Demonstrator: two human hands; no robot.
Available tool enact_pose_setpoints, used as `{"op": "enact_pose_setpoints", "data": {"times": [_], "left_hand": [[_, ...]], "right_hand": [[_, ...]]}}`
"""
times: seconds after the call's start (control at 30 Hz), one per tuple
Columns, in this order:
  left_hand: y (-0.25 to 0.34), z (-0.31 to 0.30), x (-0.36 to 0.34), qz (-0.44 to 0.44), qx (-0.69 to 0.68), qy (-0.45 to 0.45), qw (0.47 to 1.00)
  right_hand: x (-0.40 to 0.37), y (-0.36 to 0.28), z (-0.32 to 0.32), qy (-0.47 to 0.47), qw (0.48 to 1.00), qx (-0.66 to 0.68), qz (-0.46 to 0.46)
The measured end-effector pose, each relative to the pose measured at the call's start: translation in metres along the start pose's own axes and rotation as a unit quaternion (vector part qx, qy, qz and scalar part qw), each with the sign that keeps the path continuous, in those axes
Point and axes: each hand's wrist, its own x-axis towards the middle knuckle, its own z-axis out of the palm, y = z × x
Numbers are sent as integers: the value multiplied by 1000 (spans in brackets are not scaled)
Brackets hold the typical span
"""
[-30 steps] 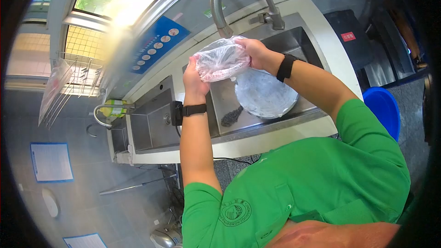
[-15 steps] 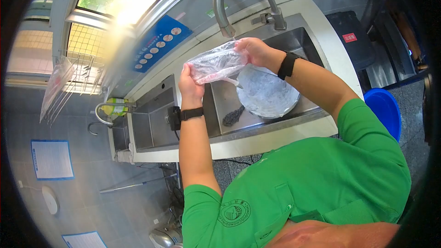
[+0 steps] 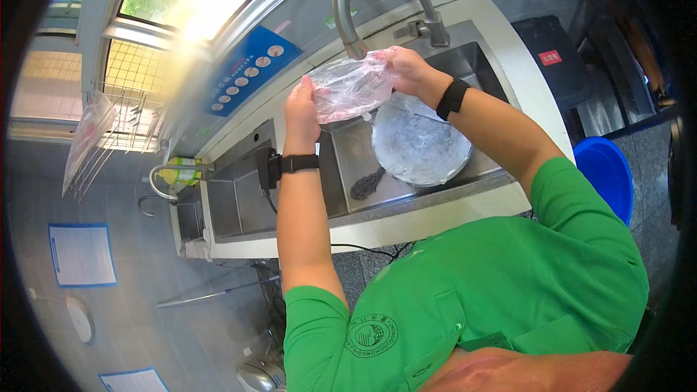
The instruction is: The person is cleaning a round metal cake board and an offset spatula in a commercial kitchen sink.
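Note:
A clear, crumpled plastic bag [image 3: 352, 91] stretches between my two hands, just below the faucet spout [image 3: 356, 47]. My left hand [image 3: 301, 112] grips its left end, thumb on top. At the other end, my right hand [image 3: 408, 69] is closed on the plastic near the spout. Below the bag, a round, whitish basin-like thing [image 3: 421, 141] sits in the metal sink; its contents are hard to make out. A dark grey scouring pad [image 3: 367, 184] lies on the sink bottom to its left.
Another sink basin [image 3: 250, 199] adjoins on the left, with a yellow-green bottle [image 3: 180, 173] beyond it. A blue tub [image 3: 606, 174] stands at the right, below a dark lidded bin [image 3: 548, 58]. The white counter edge [image 3: 406, 221] runs in front of me.
The bag has been spread wider and flatter and lifted slightly. Its hanging strip no longer dangles over the basin-like thing. Both hands have shifted a little.

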Motion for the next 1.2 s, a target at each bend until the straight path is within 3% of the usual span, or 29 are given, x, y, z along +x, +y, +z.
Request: {"op": "enact_pose_setpoints", "data": {"times": [0.1,0.17,0.2,0.27,0.3,0.37,0.5,0.57,0.67,0.83,0.9,1.0,1.07,1.13,1.2], "left_hand": [[-15,-5,10,19,74,0,997],[-22,0,7,38,111,0,993],[-27,2,9,38,112,-2,993],[-33,9,9,-6,-5,-6,1000],[-32,15,6,-6,-4,-8,1000],[-27,25,-2,-47,-80,2,996],[-29,20,9,-56,-82,-36,994],[-23,30,8,-67,-116,-80,988],[-18,34,13,-89,-108,-113,984],[-40,28,43,-131,-57,-159,977],[-38,40,41,-138,-46,-170,975],[-29,66,30,-184,-155,-137,961],[-35,68,36,-168,-253,-157,940],[-39,67,40,-136,-258,-176,940],[-45,65,45,-102,-265,-194,939]], "right_hand": [[-3,-5,2,-32,998,45,0],[-12,-3,8,78,997,3,-6],[-14,-3,8,79,997,3,-8],[-18,-3,7,-3,999,2,37],[-20,-4,8,-2,999,3,35],[-24,-9,13,37,991,11,126],[-36,-12,23,-70,988,-26,132],[-29,-9,16,-9,992,-106,75],[-17,-13,4,20,997,-63,32],[-18,-27,6,62,995,-35,66],[-13,-23,-2,122,992,-32,-8],[-5,-24,-9,155,985,-48,-52],[-10,-33,-13,134,990,-33,-29],[-17,-39,-11,112,993,-18,-6],[-37,-44,6,25,995,-81,50]]}}
